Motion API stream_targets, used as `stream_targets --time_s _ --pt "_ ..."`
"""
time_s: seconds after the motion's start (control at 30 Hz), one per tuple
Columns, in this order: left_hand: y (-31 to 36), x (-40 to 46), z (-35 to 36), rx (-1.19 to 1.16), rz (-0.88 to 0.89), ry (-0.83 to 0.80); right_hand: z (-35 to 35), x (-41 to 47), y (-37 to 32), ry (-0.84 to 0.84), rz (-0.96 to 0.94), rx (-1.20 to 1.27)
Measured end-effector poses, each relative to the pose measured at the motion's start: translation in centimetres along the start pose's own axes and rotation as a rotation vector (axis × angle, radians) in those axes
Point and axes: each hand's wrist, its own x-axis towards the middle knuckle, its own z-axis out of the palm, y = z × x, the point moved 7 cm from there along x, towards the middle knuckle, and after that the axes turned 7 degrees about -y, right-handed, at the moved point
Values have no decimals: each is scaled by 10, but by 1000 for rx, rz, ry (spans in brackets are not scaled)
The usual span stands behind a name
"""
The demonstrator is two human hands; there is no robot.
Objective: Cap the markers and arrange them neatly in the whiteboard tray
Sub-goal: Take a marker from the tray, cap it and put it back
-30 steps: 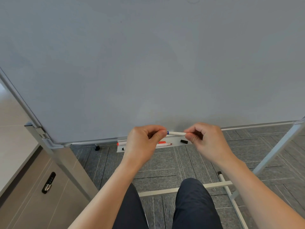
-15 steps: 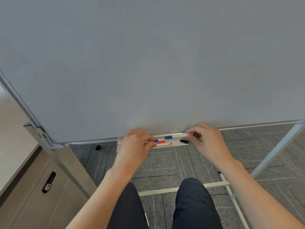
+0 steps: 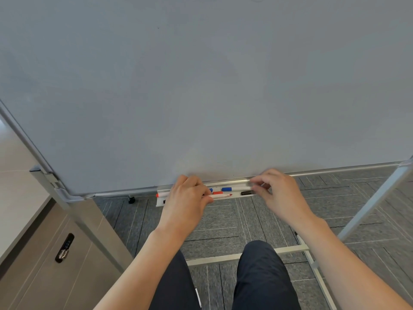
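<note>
The white tray [image 3: 159, 202] hangs under the whiteboard's [image 3: 201, 86] lower edge. A blue-capped white marker [image 3: 237, 189] lies along the back of the tray, and my right hand [image 3: 279, 193] pinches its right end. My left hand [image 3: 186, 198] is curled over the tray's left half, where a second blue-ended marker [image 3: 210, 190] pokes out at its fingertips, mostly hidden. An uncapped red marker [image 3: 221, 195] lies at the front with a red cap [image 3: 218, 192] just behind it. A black cap [image 3: 245, 193] lies near my right thumb. Another red-ended marker [image 3: 162, 194] shows at the far left.
The whiteboard stands on a metal frame with a leg [image 3: 368, 204] at the right and a floor bar [image 3: 214, 260] by my knees. A grey cabinet with a lock [image 3: 64, 247] stands at the left. Grey carpet tiles cover the floor.
Both hands have dropped from in front of the board to the tray. The blue marker, capped a second ago, now lies in the tray with my right hand still on it.
</note>
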Motion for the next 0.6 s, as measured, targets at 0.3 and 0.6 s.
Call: stream_targets --time_s 0.3,0.6 --pt "-9 -5 -9 -46 -8 61 -3 2 -15 46 -49 19" --pt "-36 -18 -42 -57 -71 145 30 13 -72 -92 -293 -175"
